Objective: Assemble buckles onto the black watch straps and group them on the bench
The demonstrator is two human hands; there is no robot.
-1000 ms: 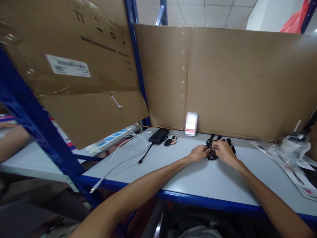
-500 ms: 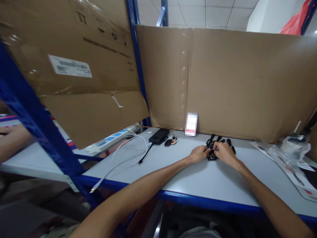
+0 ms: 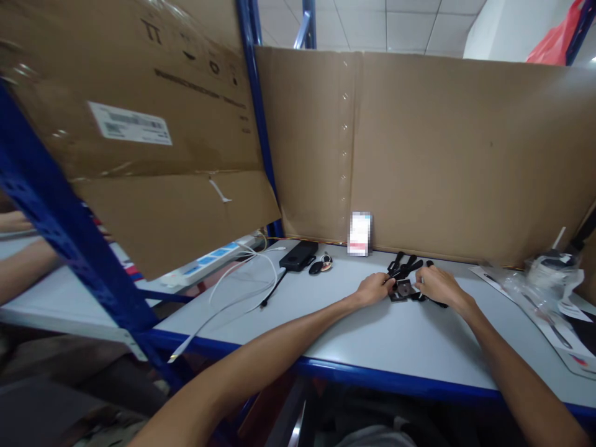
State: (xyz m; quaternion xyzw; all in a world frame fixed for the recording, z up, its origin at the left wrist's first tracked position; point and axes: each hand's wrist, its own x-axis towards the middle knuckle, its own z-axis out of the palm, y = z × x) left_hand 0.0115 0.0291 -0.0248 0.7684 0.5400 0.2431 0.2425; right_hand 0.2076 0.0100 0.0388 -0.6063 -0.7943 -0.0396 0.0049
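A black item with a flat square part (image 3: pixel 404 288) lies on the table at centre right. Several black strap- or arm-like pieces (image 3: pixel 410 266) spread out behind it; its exact kind is too small to tell. My left hand (image 3: pixel 372 290) is closed at its left side, thumb and fingers pinching the near-left edge. On the other side, my right hand (image 3: pixel 438 287) has curled fingers at the right-hand black pieces. What those fingers hold, if anything, is hidden. Some black parts show under and beside the right hand.
A blurred phone (image 3: pixel 360 234) leans on the cardboard wall (image 3: pixel 465 155). To the left are a black power bank (image 3: pixel 298 255), a key fob (image 3: pixel 315 268), white cables (image 3: pixel 218 304) and a power strip (image 3: pixel 214 257). Plastic packaging (image 3: pixel 535 298) lies right. Another person's arm (image 3: pixel 28 270) shows at far left.
My right hand has moved right, off the middle of the black item, uncovering its square part. My left hand stays in place. At far left, another person's hand has shifted.
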